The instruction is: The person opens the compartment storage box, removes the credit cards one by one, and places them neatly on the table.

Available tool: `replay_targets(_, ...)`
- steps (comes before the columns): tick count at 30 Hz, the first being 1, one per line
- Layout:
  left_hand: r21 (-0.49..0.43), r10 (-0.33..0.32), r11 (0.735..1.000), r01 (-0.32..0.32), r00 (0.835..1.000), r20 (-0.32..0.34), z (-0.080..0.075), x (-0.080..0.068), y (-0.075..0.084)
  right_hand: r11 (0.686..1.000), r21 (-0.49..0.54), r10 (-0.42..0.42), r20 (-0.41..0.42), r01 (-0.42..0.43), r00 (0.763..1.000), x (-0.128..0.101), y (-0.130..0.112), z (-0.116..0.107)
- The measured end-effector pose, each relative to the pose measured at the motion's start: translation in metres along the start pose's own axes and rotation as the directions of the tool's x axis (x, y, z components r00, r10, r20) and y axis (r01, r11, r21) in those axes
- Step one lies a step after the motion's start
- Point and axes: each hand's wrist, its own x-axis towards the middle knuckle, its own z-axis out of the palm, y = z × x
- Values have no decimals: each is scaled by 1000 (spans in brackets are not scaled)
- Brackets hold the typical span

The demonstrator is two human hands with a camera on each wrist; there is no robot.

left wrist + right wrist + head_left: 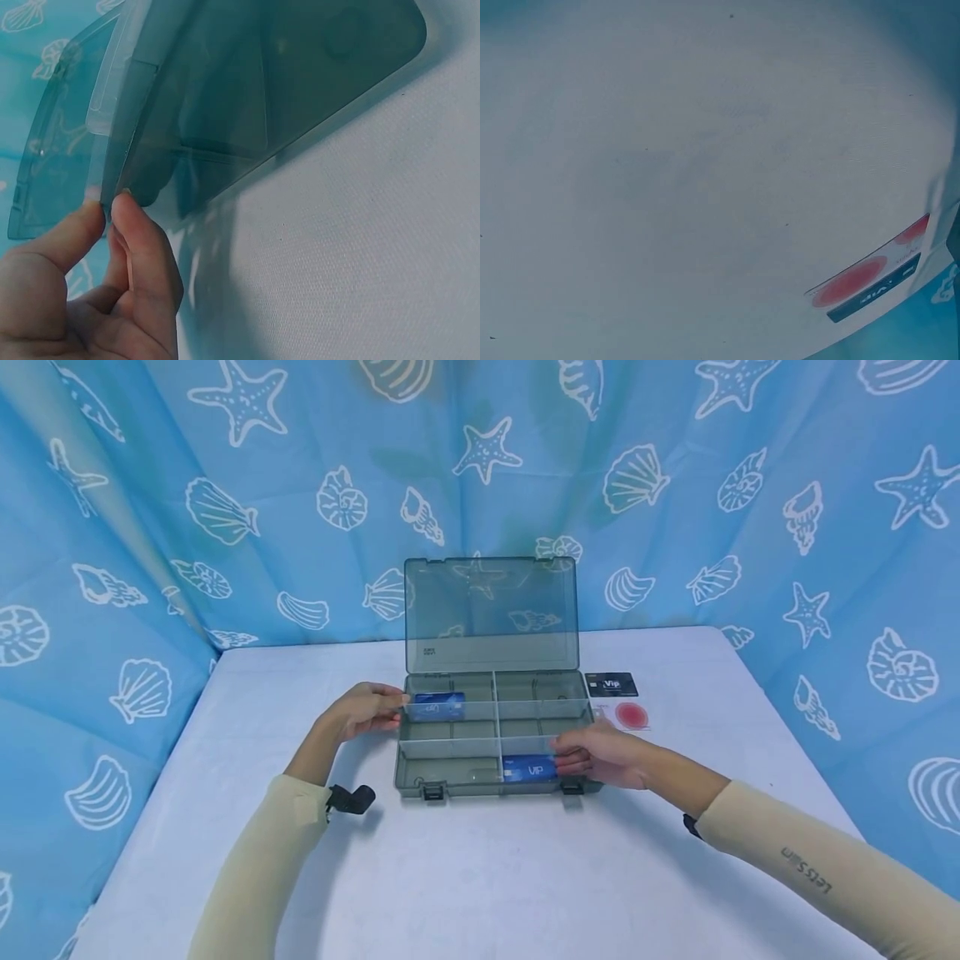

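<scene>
A translucent grey-green compartment box [447,774] stands on the table with its lid [491,610] raised at the back. My left hand [367,708] pinches the rim of its left wall between thumb and fingers, which the left wrist view shows up close. Near that hand, a blue card [438,705] lies in the left part of the box, behind a divider. At the front right compartment my right hand [611,754] holds the right end of another blue card [529,768] marked VIP. In the right wrist view that hand is not visible.
Right of the box lie a black VIP card [611,684] and, just in front of it, a pale card with a red circle [632,716]. A white cloth covers the table [480,877]. A blue shell-patterned curtain [300,560] hangs behind and at both sides.
</scene>
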Motion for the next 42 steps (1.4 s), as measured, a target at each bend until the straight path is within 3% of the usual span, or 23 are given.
replay_targets(5,4,-2,1000,2,1000,-1,0,-2,0,999,27,-30,-27,31,999,-1,2,3)
replay_targets(9,-2,-2,1000,2,1000,7,-1,-2,-1,994,-97,-59,-25,56,998,-1,8,3)
replay_targets(15,-7,14,1000,-14,1000,7,-1,-3,0,908,-408,-149,-93,98,984,1,16,6)
replay_targets(20,-9,17,1000,-17,1000,5,-1,-2,0,849,-516,-250,-205,112,946,8,22,13)
replay_targets(23,-9,15,1000,-15,1000,1,-2,-1,0,832,-539,-296,-234,130,926,11,25,17)
replay_targets(28,-2,20,1000,-19,1000,11,0,-1,-1,853,-508,-291,-272,120,917,11,26,18)
replay_targets(35,9,20,1000,-20,1000,13,1,0,-1,927,-331,-263,-236,177,935,-2,11,3)
replay_targets(42,11,22,1000,-22,1000,15,-1,1,-2,930,-317,-284,-299,186,911,-18,-22,-34)
